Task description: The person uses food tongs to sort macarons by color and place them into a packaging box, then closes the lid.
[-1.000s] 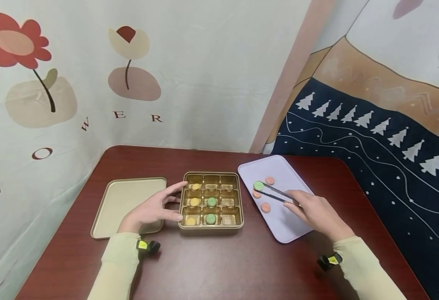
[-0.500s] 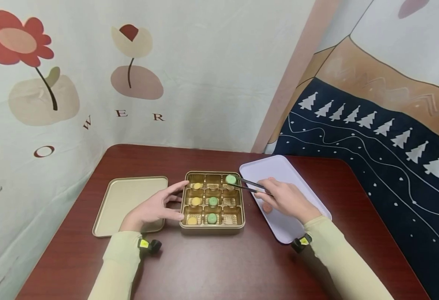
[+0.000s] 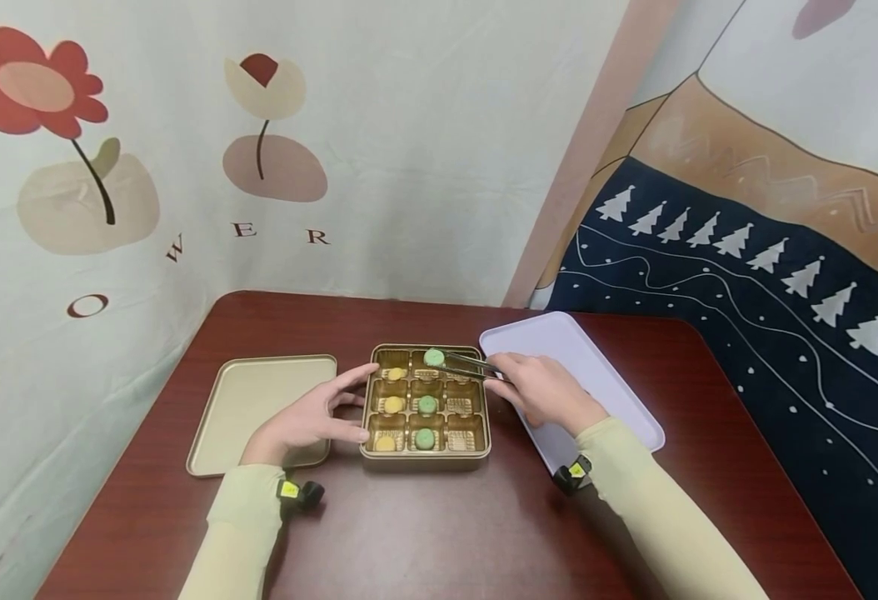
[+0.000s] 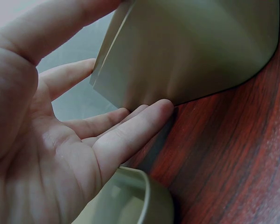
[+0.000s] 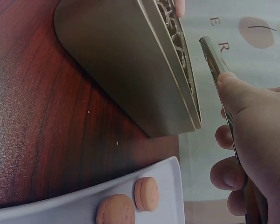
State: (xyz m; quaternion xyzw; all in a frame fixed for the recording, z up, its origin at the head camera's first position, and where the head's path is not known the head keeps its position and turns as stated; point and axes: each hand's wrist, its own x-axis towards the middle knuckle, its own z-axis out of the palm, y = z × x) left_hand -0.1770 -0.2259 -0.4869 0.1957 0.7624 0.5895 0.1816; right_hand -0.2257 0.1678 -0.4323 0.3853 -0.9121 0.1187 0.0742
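My right hand (image 3: 547, 390) grips metal tongs (image 3: 475, 364), whose tips pinch a green macaron (image 3: 435, 357) over the back middle compartment of a gold tin (image 3: 424, 463). Whether that macaron touches the insert cannot be told. My left hand (image 3: 300, 422) steadies the tin from its left side; the left wrist view has its fairly straight fingers (image 4: 135, 133) against the tin's wall (image 4: 191, 51). Yellow macarons (image 3: 393, 404) fill the left column. Green macarons (image 3: 425, 438) sit in the middle column's centre and front compartments. The right column holds none.
A lilac tray (image 3: 589, 350) lies right of the tin, partly under my right forearm; in the right wrist view orange macarons (image 5: 146, 193) rest on it. The gold lid (image 3: 247, 408) lies on the left, close to my left hand. A patterned curtain (image 3: 424, 167) hangs behind the table.
My right hand has carried the green macaron in the tongs leftward, from the lilac tray, past the tin's back right compartment, to the back middle one. My left hand stays at the tin.
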